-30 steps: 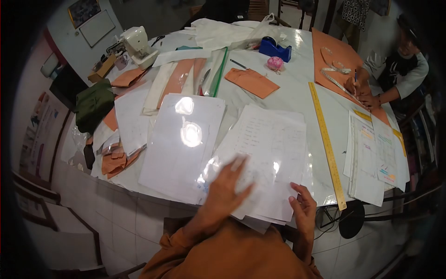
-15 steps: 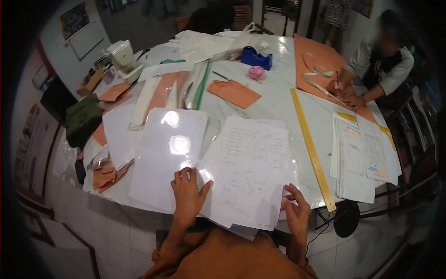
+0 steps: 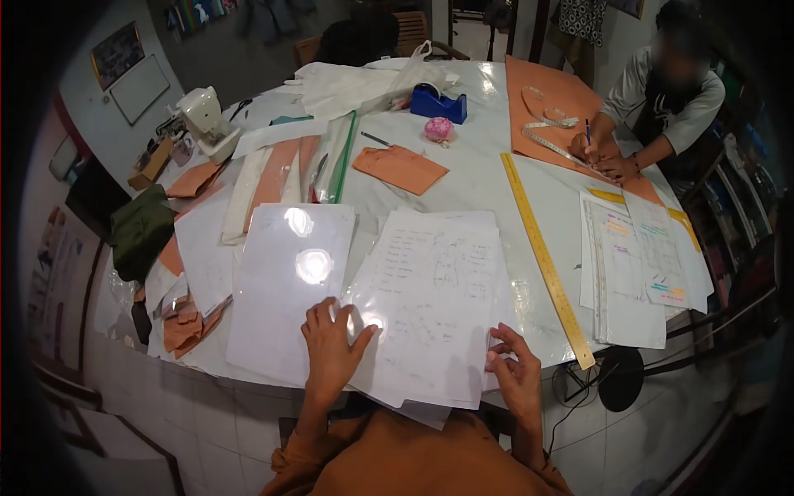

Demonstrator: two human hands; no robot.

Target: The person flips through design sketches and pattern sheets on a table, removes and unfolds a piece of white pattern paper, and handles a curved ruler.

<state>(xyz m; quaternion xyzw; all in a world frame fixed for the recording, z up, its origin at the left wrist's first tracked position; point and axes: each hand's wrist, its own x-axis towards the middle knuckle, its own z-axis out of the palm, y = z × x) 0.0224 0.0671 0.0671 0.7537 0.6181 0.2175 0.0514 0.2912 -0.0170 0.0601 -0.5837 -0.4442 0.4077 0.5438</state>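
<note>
White written papers [image 3: 434, 310] lie stacked at the near edge of the bench [image 3: 484, 178], right in front of the person in the brown top, with handwriting and small sketches on the top sheet. From where I stand, the 2 hands are apart from each other, 1 on either side of that stack. The left hand [image 3: 332, 343] is open, palm down, thumb spread away from the fingers, over the spot where the papers meet the glossy sheets [image 3: 285, 277] to their left. The right hand [image 3: 514, 364] is at the right edge of the stack, thumb and fingers bent toward it; I cannot tell whether they pinch a sheet.

Beyond the stack, a folded orange cloth [image 3: 403, 171] lies flat with a pencil [image 3: 376, 139] at its far edge. A pink ball [image 3: 438, 129] sits near it, just in front of the blue tape dispenser [image 3: 438, 107]. To the right, a yellow ruler [image 3: 546, 260] runs lengthwise between the stack and more marked papers [image 3: 630, 277]. At the far right, a co-worker [image 3: 662, 103] holds a pen [image 3: 588, 131] over a large orange sheet [image 3: 533, 87], where a tape measure [image 3: 554, 124] curls. On the far left stand a white sewing machine [image 3: 207, 122] and, nearer, a dark green bundle [image 3: 142, 231].
</note>
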